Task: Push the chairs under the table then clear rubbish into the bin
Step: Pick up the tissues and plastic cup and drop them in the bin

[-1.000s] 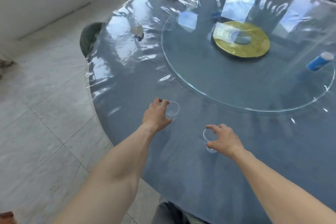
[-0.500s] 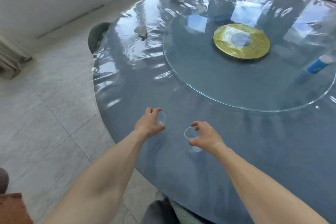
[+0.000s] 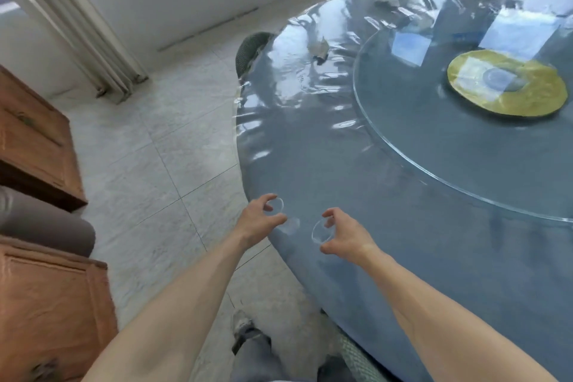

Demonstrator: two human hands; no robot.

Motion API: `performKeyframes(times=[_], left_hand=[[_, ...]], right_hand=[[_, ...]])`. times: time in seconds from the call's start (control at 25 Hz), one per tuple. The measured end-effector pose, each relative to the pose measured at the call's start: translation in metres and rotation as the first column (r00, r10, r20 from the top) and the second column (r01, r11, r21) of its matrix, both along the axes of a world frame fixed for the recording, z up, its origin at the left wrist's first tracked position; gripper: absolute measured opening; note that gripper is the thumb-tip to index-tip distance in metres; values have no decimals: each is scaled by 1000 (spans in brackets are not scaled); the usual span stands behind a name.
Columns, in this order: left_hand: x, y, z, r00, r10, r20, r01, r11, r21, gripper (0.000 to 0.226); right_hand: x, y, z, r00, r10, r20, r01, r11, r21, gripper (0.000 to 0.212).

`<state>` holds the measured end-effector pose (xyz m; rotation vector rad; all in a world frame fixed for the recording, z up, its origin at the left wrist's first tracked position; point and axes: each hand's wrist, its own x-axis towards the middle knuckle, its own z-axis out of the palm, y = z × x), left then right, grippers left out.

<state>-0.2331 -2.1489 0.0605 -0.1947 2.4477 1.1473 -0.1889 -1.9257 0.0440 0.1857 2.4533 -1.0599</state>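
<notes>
Left hand (image 3: 259, 220) curled round a clear plastic cup (image 3: 274, 206), thumb and fingers pinching near the rim. Right hand (image 3: 344, 237) clamped likewise on a second clear cup (image 3: 322, 231). Both cups held at the near edge of the round table (image 3: 403, 242), just above the blue cover. Judged very light, thin-walled, easily crushed, somewhat slippery; best taken just under the rim, gently. Crumpled tissue (image 3: 319, 48) lay farther along the table, well apart.
</notes>
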Motion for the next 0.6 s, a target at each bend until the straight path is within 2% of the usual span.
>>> performKeyframes(times=[0.16,0.4,0.6], left_hand=[[-3,-68,-2,998,67,18,-67,997,43,64],[-14,-212,-19,988,116,103,-116,993,-13,62],[-30,-320,-20,974,170,151,-166,985,-37,64]], right_hand=[[-18,-67,-5,998,69,5,-69,997,29,68],[-76,-190,-2,987,161,17,-162,979,124,72],[-121,-288,7,969,247,27,-248,960,131,76]])
